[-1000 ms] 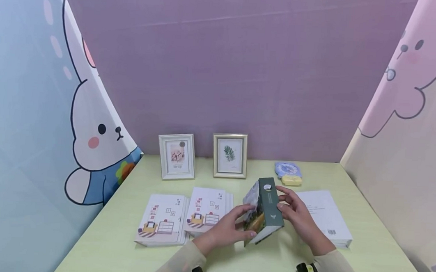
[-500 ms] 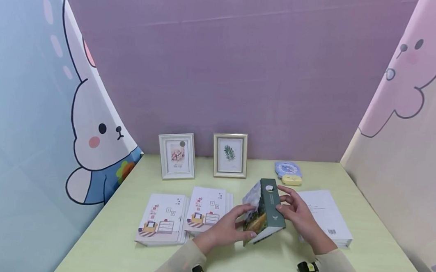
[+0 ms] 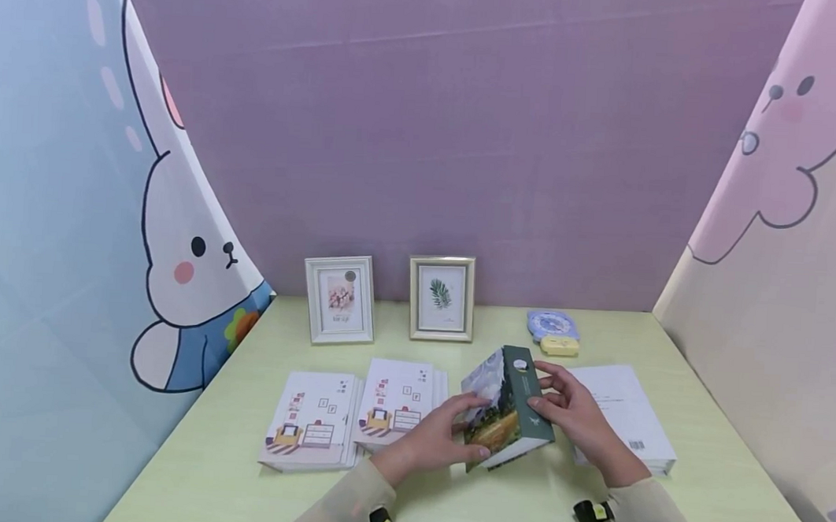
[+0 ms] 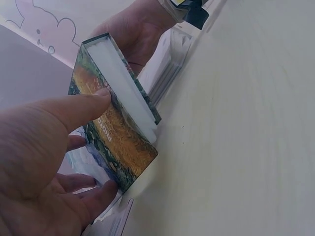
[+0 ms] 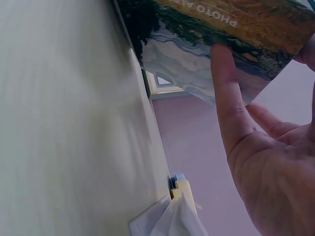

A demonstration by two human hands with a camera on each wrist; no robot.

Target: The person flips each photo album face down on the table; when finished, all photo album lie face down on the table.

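Note:
A thick photo album [image 3: 513,408] with a green spine and a painted landscape cover is held tilted above the table between both hands. On its painted front, the left hand [image 3: 437,439] holds it, thumb near the lower edge and fingers higher up. From the spine side the right hand [image 3: 576,415] grips it, with the thumb at the spine. In the left wrist view the white page block [image 4: 123,86] shows between the covers. The right wrist view shows a fingertip of the right hand [image 5: 275,162] on a painted cover with "PHOTO" lettering.
Two piles of white illustrated books, a left pile [image 3: 310,421] and a right pile [image 3: 396,402], lie left of the hands. A white book [image 3: 630,414] lies at right. Behind stand a white frame [image 3: 339,300], a gold frame [image 3: 441,299] and a blue-and-yellow item [image 3: 553,331].
The photo album has turned slightly, its spine shifting right and down while more of the painted cover shows. The right hand has moved a little with it; the left hand has stayed nearly still.

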